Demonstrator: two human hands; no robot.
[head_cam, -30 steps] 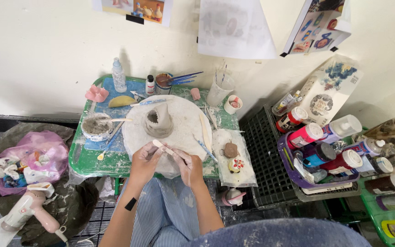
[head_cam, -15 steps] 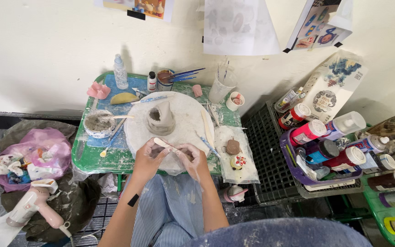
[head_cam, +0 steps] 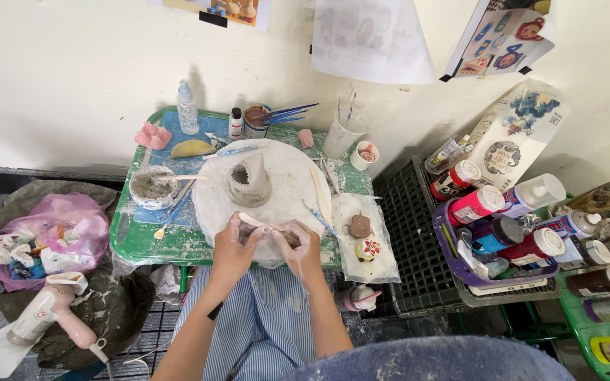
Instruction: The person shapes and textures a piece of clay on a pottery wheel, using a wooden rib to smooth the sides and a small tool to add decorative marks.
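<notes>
A grey clay piece (head_cam: 249, 181) with a jagged open top stands on a round white board (head_cam: 287, 176) on a small green table (head_cam: 127, 243). At the board's near edge my left hand (head_cam: 233, 243) and my right hand (head_cam: 298, 243) meet. Together they pinch a small pale clay strip (head_cam: 254, 221), the left at its upper end, the right lower down. Both forearms come up from my lap, which is covered by blue striped cloth (head_cam: 266, 321).
A bowl of grey slip (head_cam: 151, 186), a spray bottle (head_cam: 187, 107), brushes in cups (head_cam: 257, 120) and wooden tools lie about the board. A brown clay lump (head_cam: 359, 226) sits on plastic at right. Paint bottles (head_cam: 503, 226) fill crates further right. A pink hair dryer (head_cam: 51, 310) lies at lower left.
My hands have stayed together at the board's near edge, still working the strip. The camera view has shifted slightly; nothing else has moved.
</notes>
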